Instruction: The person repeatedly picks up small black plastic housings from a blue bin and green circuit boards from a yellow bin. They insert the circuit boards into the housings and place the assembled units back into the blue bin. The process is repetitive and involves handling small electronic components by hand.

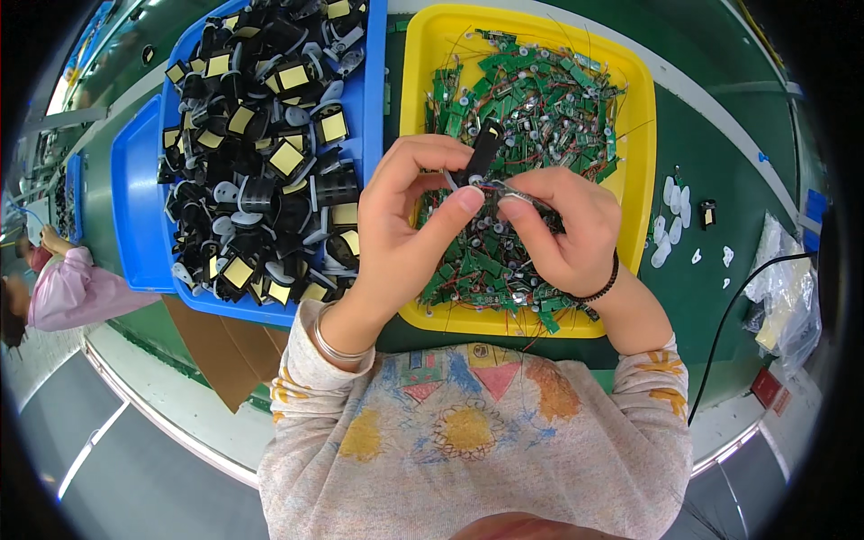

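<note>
My left hand (pixel 405 211) is closed on a small black plastic housing (pixel 486 148), thumb toward me, holding it tilted above the yellow tray (pixel 412 54). Close beside it, my right hand (pixel 576 225) pinches thin wires (pixel 495 185) and what looks like a small circuit board, mostly covered by the fingertips. The wires run to the near end of the housing, where the two hands nearly meet. Below both hands, the tray holds a heap of green circuit boards (pixel 531 99) with fine wires. How the wires sit in the housing is hidden by my fingers.
At left, a blue tray (pixel 373 108) is piled with black housings (pixel 256 193) bearing pale yellow pads. White oval pieces (pixel 675 202) and one black part (pixel 708 213) lie right. Beyond are a black cable (pixel 720 315) and plastic bag (pixel 781 292). A pink-sleeved person (pixel 85 292) sits far left.
</note>
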### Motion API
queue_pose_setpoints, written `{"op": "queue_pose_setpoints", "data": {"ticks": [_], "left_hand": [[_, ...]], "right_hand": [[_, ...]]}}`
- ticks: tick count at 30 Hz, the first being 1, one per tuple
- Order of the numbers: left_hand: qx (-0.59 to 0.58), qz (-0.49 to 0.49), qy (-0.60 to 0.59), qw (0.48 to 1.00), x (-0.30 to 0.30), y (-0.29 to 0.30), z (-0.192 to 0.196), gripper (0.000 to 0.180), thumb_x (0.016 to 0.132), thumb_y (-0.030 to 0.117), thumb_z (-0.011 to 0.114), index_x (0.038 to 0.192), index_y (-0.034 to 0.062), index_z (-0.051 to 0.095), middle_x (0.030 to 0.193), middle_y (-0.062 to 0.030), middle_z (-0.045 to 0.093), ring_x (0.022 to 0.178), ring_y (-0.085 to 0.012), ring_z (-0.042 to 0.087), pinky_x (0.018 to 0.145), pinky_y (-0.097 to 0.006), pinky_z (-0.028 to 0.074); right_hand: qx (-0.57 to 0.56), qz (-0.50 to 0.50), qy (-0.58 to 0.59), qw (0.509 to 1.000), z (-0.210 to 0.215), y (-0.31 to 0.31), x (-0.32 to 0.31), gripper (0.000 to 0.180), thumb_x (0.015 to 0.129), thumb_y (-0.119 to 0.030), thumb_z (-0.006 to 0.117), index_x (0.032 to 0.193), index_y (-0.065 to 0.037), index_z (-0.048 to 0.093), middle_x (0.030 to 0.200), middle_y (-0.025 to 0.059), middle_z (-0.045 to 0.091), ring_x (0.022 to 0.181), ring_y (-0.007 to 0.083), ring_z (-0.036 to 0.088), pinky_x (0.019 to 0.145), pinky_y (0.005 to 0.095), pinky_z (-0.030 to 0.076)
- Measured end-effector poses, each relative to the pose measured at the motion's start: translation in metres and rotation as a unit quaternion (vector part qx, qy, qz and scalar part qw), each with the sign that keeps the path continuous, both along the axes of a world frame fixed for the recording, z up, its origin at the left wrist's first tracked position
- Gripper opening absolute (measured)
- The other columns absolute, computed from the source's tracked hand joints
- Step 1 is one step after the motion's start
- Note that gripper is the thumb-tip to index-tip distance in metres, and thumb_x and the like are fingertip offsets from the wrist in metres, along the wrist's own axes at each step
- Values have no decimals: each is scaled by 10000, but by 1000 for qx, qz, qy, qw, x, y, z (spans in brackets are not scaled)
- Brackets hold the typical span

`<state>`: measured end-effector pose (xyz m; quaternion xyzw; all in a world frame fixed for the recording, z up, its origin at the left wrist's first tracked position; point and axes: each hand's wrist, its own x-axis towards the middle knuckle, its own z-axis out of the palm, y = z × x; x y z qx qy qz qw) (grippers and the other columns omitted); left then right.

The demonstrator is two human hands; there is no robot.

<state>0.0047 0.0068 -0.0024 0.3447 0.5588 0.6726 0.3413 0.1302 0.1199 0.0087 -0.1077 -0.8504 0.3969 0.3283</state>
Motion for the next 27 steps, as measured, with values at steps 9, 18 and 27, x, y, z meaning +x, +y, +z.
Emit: {"op": "queue_pose_setpoints", "data": {"ticks": [9, 18, 27], "left_hand": [[41, -40, -29, 998, 1, 0, 1, 144, 822, 17, 531, 961, 0, 502, 1011, -79, 487, 913, -131, 482, 798, -245, 389], [83, -81, -62, 991, 3, 1, 0, 116, 855, 38, 453, 965, 0, 458, 988, -83, 464, 924, -140, 434, 870, -274, 328], [78, -76, -29, 994, 3, 1, 3, 178, 832, 35, 545, 994, -2, 481, 1165, -154, 466, 1029, -195, 482, 914, -323, 373]], "right_hand": [[29, 6, 10, 1000, 0, -4, 0, 100, 728, -54, 652, 792, -23, 581, 622, 83, 562, 504, 226, 543, 447, 304, 423], [37, 18, 12, 999, -7, -5, -1, 122, 739, -91, 651, 827, -38, 585, 617, 83, 537, 517, 235, 528, 446, 325, 411], [-43, 15, -14, 999, -1, 1, -1, 86, 763, -70, 610, 839, -42, 580, 697, 94, 561, 614, 281, 545, 549, 351, 437]]}}
